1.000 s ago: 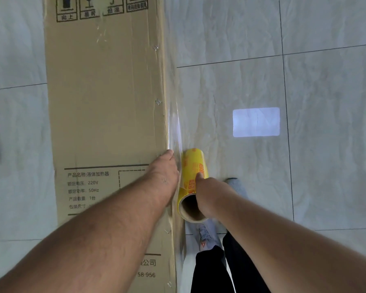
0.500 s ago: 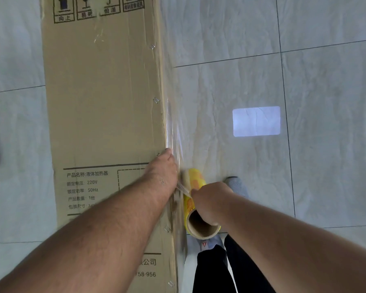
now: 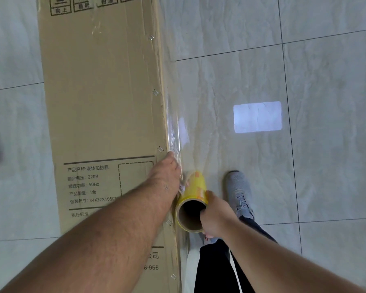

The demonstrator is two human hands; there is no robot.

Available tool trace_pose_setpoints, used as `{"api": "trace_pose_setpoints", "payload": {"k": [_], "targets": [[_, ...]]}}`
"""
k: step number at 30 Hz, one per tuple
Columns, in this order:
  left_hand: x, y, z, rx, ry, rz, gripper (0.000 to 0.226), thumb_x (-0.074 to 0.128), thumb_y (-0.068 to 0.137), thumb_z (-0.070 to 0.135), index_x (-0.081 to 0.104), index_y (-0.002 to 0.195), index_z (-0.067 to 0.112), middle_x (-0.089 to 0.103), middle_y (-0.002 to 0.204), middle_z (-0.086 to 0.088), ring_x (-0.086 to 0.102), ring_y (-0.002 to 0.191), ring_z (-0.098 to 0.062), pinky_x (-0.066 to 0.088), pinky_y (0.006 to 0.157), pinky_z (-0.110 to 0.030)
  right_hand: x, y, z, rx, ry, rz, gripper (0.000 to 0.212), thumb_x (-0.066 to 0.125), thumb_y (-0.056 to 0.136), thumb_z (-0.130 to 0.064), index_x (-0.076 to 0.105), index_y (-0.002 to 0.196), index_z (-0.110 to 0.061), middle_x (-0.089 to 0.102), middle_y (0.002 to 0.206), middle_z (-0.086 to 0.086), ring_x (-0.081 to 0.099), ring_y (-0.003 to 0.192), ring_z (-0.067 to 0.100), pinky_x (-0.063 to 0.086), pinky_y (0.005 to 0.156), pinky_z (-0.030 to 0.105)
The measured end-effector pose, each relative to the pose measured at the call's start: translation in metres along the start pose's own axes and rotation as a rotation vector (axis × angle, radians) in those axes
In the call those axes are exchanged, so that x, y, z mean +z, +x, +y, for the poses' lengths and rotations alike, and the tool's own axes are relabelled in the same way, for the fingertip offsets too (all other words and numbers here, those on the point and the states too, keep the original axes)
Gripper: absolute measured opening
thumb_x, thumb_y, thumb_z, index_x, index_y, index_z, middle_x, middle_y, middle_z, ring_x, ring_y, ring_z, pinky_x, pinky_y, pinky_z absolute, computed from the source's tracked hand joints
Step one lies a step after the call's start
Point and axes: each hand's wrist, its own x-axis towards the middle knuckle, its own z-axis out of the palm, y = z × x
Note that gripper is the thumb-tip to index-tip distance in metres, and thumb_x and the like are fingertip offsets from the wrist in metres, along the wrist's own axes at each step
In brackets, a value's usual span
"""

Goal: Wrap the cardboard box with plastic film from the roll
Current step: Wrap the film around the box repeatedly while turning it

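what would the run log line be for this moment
step: wrapping | left hand: presses film on cardboard box edge | right hand: grips yellow roll | film: stretched along edge

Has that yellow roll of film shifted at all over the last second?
Yes. The yellow roll, gripped by the right hand, has come back toward the person along the cardboard box, its far end now behind the left hand fingertips instead of level with them.

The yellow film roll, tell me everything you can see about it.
The yellow film roll is a cardboard tube wound with film under a yellow printed wrapper, its hollow brown core open toward the camera. It is held in the air beside the cardboard box, at the box's right edge. The right hand grips its near end, fingers hooked into the core. Clear film runs from it onto the box edge, where the left hand presses.
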Motion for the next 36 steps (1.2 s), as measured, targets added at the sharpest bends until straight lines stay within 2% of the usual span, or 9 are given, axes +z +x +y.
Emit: {"api": "trace_pose_setpoints", "payload": {"k": [8, 12, 16, 18, 21, 24, 27, 30, 36], "targets": [[0.001, -0.008, 0.020, 0.008, -0.056, 0.025, 0.095, 0.055, 0.097, 0.050, 0.006, 0.162, 0.001, 0.022, 0.166, -0.021, 0.020, 0.154, -0.039, 0.001, 0.125, -0.057, -0.005, -0.009, 0.013, -0.100, -0.462, -0.052, 0.083, 0.057, 0.096, -0.005, 0.012, 0.165, -0.015, 0.060, 0.137, 0.015, 0.063, 0.121, 0.037, 0.053, 0.086, 0.042], [0.001, -0.005, 0.031, -0.006, -0.044, -0.017, 0.092, 0.058, 0.096, 0.053, 0.016, 0.163, 0.005, 0.020, 0.168, -0.020, 0.016, 0.155, -0.041, 0.000, 0.124, -0.061, -0.010, -0.019, 0.005, -0.108, -0.617, -0.042, 0.084, 0.056, 0.098, -0.005, 0.009, 0.167, -0.012, 0.055, 0.143, 0.017, 0.059, 0.127, 0.040, 0.052, 0.089, 0.046], [0.010, -0.004, 0.033, -0.018, -0.013, 0.016, 0.087, 0.059, 0.094, 0.053, 0.027, 0.161, 0.007, 0.023, 0.167, -0.019, 0.018, 0.154, -0.039, -0.001, 0.124, -0.060, 0.003, -0.025, -0.017, -0.329, -0.825, -0.061, 0.053, 0.054, 0.105, -0.018, 0.043, 0.156, -0.011, 0.063, 0.136, 0.008, 0.064, 0.120, 0.033, 0.042, 0.067, 0.036], [0.011, -0.007, 0.032, -0.010, -0.037, 0.042, 0.083, 0.060, 0.094, 0.046, 0.029, 0.160, 0.006, 0.025, 0.167, -0.017, 0.022, 0.153, -0.034, -0.001, 0.125, -0.055, 0.014, -0.022, -0.021, -0.333, -0.773, -0.147, 0.037, 0.052, 0.106, -0.019, 0.059, 0.141, -0.010, 0.067, 0.128, 0.005, 0.065, 0.118, 0.028, 0.041, 0.060, 0.033], [0.009, -0.012, 0.036, -0.005, -0.095, 0.051, 0.078, 0.062, 0.093, 0.044, 0.035, 0.156, 0.007, 0.038, 0.160, -0.016, 0.031, 0.149, -0.034, 0.002, 0.126, -0.053, 0.030, -0.009, -0.009, -0.250, -0.523, -0.106, 0.036, 0.051, 0.103, -0.013, 0.058, 0.137, -0.008, 0.065, 0.109, 0.007, 0.064, 0.116, 0.031, 0.042, 0.055, 0.012], [0.008, -0.015, 0.044, -0.026, -0.088, 0.030, 0.094, 0.065, 0.090, 0.053, 0.022, 0.160, 0.006, 0.033, 0.162, -0.019, 0.025, 0.152, -0.038, 0.001, 0.125, -0.056, 0.035, -0.013, 0.015, -0.249, -0.425, 0.063, 0.071, 0.056, 0.094, -0.013, 0.028, 0.159, -0.019, 0.052, 0.144, 0.011, 0.062, 0.121, 0.037, 0.054, 0.087, 0.041], [0.006, -0.017, 0.047, -0.031, -0.043, 0.009, 0.090, 0.064, 0.092, 0.051, 0.026, 0.161, 0.010, 0.030, 0.165, -0.017, 0.022, 0.153, -0.038, -0.002, 0.124, -0.059, 0.036, -0.011, 0.033, -0.112, -0.199, 0.057, 0.086, 0.050, 0.096, -0.011, 0.005, 0.167, -0.030, 0.050, 0.146, 0.011, 0.061, 0.122, 0.034, 0.054, 0.094, 0.043], [0.006, -0.020, 0.047, -0.032, -0.072, 0.016, 0.078, 0.066, 0.093, 0.045, 0.037, 0.157, 0.014, 0.033, 0.163, -0.017, 0.025, 0.152, -0.038, -0.001, 0.125, -0.058, 0.035, -0.012, 0.041, -0.117, -0.272, 0.020, 0.083, 0.049, 0.098, -0.013, 0.007, 0.167, -0.030, 0.057, 0.138, 0.012, 0.062, 0.121, 0.034, 0.052, 0.090, 0.043], [0.007, -0.025, 0.061, -0.033, -0.108, 0.044, 0.090, 0.065, 0.093, 0.042, 0.019, 0.162, 0.006, 0.015, 0.170, -0.018, 0.015, 0.156, -0.037, 0.001, 0.126, -0.054, 0.042, -0.035, 0.058, -0.224, -0.631, -0.039, 0.072, 0.056, 0.096, -0.007, 0.024, 0.160, -0.021, 0.059, 0.136, 0.013, 0.063, 0.119, 0.038, 0.047, 0.078, 0.043]]}}
